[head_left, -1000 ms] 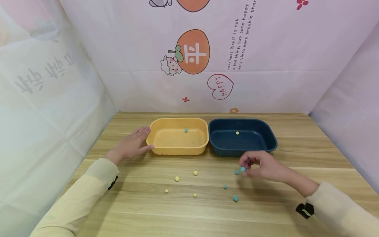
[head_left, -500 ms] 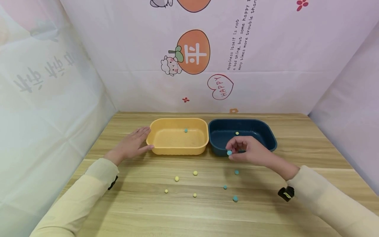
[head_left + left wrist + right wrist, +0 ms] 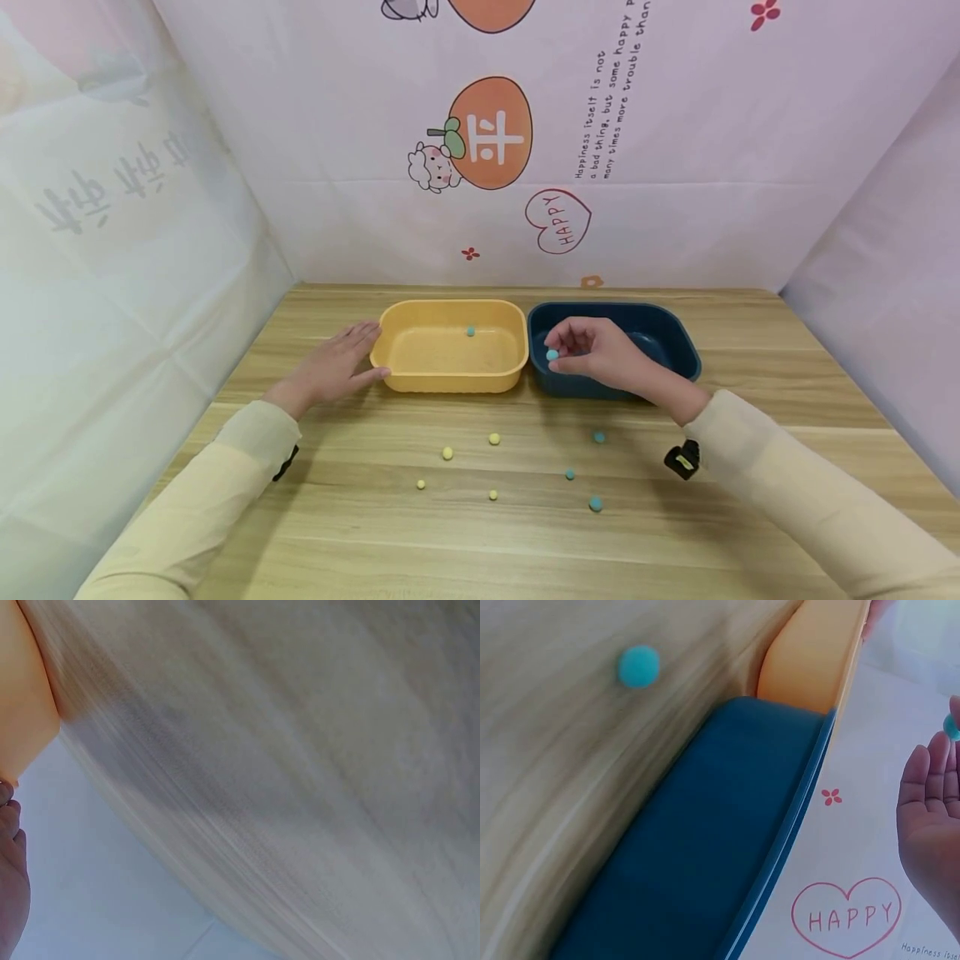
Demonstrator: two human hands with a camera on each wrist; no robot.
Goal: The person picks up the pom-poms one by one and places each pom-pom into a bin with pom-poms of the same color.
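My right hand [image 3: 596,354] pinches a small blue ball [image 3: 552,355] between thumb and fingertips, above the left part of the dark blue bin [image 3: 675,371]. In the right wrist view that blue ball [image 3: 951,727] shows at the fingertips. My left hand [image 3: 330,367] rests with straight fingers against the left end of the yellow bin [image 3: 450,382]. One blue ball [image 3: 471,331] lies inside the yellow bin. The left wrist view shows only part of the left hand [image 3: 11,877] at the yellow bin [image 3: 22,690]. My right hand covers part of the blue bin's inside.
Several yellow balls [image 3: 494,439] lie scattered on the wooden table [image 3: 360,542] before the bins. To their right are 3 blue balls [image 3: 596,504]. The bins stand side by side, with a printed white cloth [image 3: 360,200] hanging behind them.
My right hand has carried the pinched blue ball up and left from the table to above the blue bin, hiding the yellow ball seen inside it. My left hand has stayed put.
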